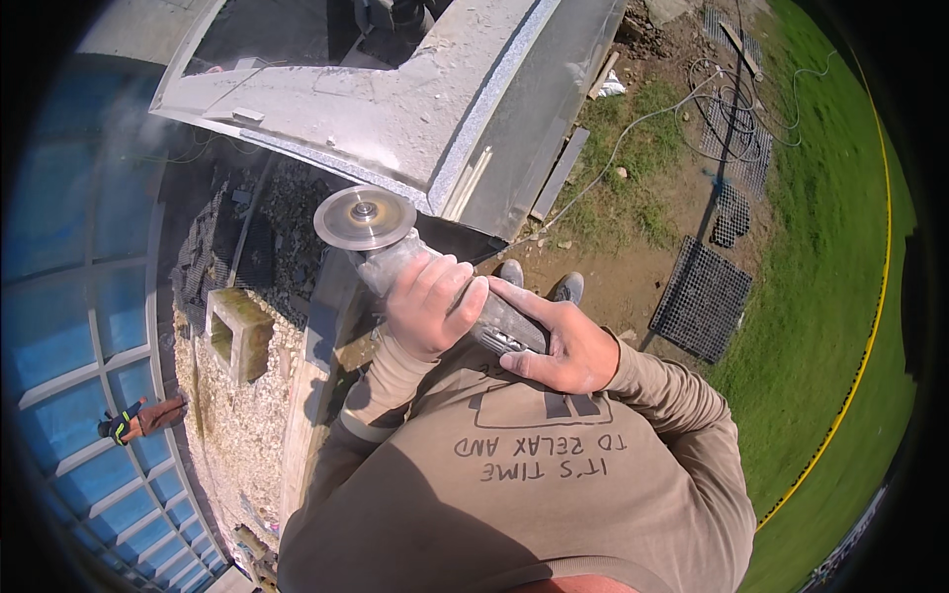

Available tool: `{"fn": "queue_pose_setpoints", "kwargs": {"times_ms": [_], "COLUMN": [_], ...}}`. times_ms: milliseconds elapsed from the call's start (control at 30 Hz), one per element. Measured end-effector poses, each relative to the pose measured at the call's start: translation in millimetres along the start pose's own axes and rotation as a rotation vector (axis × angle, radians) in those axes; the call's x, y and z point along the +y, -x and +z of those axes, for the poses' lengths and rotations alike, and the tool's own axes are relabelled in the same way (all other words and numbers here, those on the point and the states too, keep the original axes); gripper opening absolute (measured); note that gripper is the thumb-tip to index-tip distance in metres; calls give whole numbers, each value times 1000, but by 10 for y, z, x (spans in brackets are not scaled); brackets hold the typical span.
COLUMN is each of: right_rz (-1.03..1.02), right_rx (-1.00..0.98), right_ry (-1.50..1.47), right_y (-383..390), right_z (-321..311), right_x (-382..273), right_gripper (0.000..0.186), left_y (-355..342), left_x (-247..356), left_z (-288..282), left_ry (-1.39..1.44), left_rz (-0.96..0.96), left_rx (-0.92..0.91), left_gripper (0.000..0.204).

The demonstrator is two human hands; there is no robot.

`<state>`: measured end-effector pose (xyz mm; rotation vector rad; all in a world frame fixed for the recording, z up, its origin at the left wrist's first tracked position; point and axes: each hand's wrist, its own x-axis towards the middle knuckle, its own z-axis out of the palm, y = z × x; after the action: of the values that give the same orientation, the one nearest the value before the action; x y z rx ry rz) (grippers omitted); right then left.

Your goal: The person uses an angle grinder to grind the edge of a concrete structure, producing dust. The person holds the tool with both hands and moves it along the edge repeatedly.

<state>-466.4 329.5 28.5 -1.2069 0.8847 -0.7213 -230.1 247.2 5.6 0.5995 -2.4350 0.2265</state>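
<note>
A dusty angle grinder (pixel 506 324) with a round cutting disc (pixel 341 219) is held in front of my body. My left hand (pixel 430 304) wraps round its front part, just behind the disc. Farther back, my right hand (pixel 571 346) grips the rear of the body, thumb and fingers on either side. Dust coats the fingers of both hands. In the picture the disc overlaps the near edge of a pale stone slab (pixel 395 114) close to its corner; whether it touches the stone I cannot tell.
Beside the slab's corner stands a grey panelled side (pixel 534 128). A hollow concrete block (pixel 240 334) rests on gravel at left. Black plastic grids (pixel 700 298) and a looped cable (pixel 633 128) lie right. Yellow tape (pixel 858 395) crosses the grass; a person (pixel 143 419) is far left.
</note>
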Motion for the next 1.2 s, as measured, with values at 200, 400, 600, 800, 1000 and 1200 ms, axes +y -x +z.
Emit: {"fn": "queue_pose_setpoints", "kwargs": {"times_ms": [200, 400, 600, 800, 1000, 1200], "right_rz": [-161, 65, -115, -96, -41, -32], "right_rx": [68, -29, 35, 41, 21, 13], "right_ry": [80, -21, 16, -12, -62, 29], "right_y": [1, -52, -256, -367, -318, -141], "right_z": [41, -21, 31, 41, 43, 17], "right_x": [65, -24, 14, 32, 17, -66], "right_gripper": [88, 85, 85, 83, 83, 84], "left_y": [-10, 23, 55, 66, 52, 0], "left_x": [72, -40, -221, -350, -303, -122], "left_z": [-18, 22, 78, 119, 115, 23], "left_ry": [-20, -6, 25, 43, 27, 11], "left_rz": [2, -7, -15, -17, -24, -8], "left_rx": [-16, -9, -8, -3, 8, -1], "left_gripper": [28, 29, 30, 31, 31, 32]}}
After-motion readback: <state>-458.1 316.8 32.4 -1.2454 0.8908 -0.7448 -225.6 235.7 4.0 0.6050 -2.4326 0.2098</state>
